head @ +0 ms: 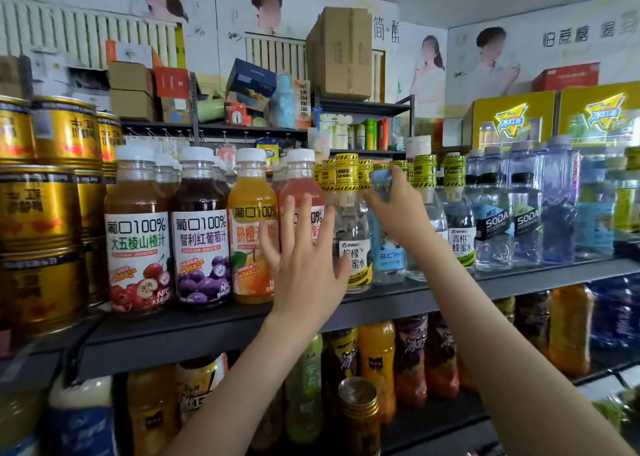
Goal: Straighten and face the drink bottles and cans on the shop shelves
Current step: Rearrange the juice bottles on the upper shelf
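**A:** Quick, where are the hands?

**B:** Nearest first. L hand (304, 268) has its fingers straight and spread wide, holding nothing. The palm faces the front row, over the pink juice btl (301, 185) and the edge of the orange juice btl (251, 206). Can't tell if it touches them or sits just off.

**A:** And the other?

**B:** R hand (398, 209) reaches a bit deeper, fingers curled round the neck of the blue-cap btl (389, 261), right under the cap. That btl stands at the front of the upper shelf (207, 331), just beside the lemon-honey btl (353, 244). Its top seems to lean left, but w/ the wide lens I'm not sure.

**A:** Best way to do it?

**B:** My read: set it upright, then turn it from the neck w/ the base on the shelf till the lbl sits square to the aisle. Then line it up w/ its neighbours. Go light on the grip, since the thin clear plastic prob. dents. Use the L hand flat on the juice btls as a stop.

**A:** Risks?

**B:** It's a tight row. The yellow-black caps (346, 171) sit just behind the R knuckles and could get knocked. Along the shelf, the soda btls (491, 223) look faced. The gold cans (41, 213) are too blurred to judge. The cartons (341, 53) far back aren't part of this job.
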A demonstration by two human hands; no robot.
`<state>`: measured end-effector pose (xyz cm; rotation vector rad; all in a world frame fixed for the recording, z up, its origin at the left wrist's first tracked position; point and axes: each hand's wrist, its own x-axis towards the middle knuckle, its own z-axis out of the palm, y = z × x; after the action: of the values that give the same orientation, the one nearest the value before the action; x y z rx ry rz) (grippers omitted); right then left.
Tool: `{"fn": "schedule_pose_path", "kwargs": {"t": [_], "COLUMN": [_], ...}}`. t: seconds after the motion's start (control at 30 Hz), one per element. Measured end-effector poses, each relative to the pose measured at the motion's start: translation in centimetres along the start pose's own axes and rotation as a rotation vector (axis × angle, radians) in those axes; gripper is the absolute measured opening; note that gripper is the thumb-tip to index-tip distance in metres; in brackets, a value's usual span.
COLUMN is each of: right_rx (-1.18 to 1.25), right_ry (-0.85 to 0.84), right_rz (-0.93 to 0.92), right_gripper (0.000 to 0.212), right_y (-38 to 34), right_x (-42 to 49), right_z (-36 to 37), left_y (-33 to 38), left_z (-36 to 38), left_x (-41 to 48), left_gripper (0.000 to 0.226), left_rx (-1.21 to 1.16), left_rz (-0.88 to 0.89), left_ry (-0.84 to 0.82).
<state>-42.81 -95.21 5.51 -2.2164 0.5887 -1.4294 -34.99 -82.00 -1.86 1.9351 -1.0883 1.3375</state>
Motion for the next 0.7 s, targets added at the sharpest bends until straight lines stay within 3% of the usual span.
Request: {"fn": "schedule_pose_path", "kwargs": {"t": [0.2, 0.43, 0.57, 0.7], "right_rx": [-0.030, 0.248, 0.434, 0.466], "right_ry": [0.130, 0.261, 0.421, 0.369], "right_rz": [-0.009, -0.091, -0.096, -0.050], "right_gripper": [0.038, 0.028, 0.018, 0.027], "right_y": [0.2, 0.0, -0.7, -0.4], "right_x": [0.0, -3.4, -5.0, -5.7], "right_z": [-0.7, -2.5, -5.9, -9.8], "left_y": [1.1, 2.0, 2.1, 5.1], "left_z": [0.3, 0.9, 1.3, 0.6], "left_x": [0.1, -0.6, -1.0, -0.8], "left_gripper": [0.057, 0.059, 0.051, 0.040], "left_rx": [-0.040, -0.107, -0.194, -0.476], "left_rz": [0.030, 0.063, 0.060, 0.029], "left_ry": [-0.012, -0.092, -0.006, 0.108]}}
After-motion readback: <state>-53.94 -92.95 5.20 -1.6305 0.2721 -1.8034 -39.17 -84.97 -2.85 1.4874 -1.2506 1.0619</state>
